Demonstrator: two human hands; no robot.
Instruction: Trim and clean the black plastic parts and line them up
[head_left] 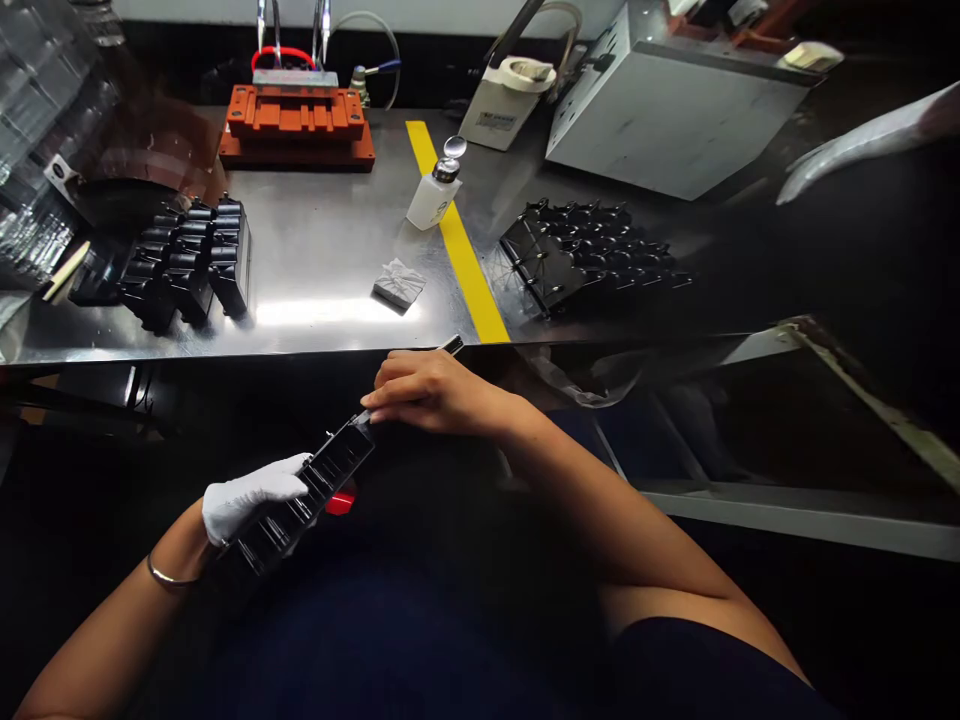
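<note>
My left hand (255,492), in a white glove, is closed around a long black plastic part (322,470) with ribbed compartments, held tilted in front of my body below the bench. Bare and closed, my right hand (431,390) grips a slim tool (454,345). One end of the tool juts out behind the hand, and its other end meets the upper end of the black part. The fingers cover most of the tool, so its exact kind is unclear. Something red (340,502) shows just beside the black part.
On the metal bench (315,250) stand black parts in rows at left (191,260) and right (592,255), a white pump bottle (433,200), a folded grey cloth (400,285) and an orange fixture (296,125). A grey box (675,100) stands behind; another person's gloved hand (862,140) is at right.
</note>
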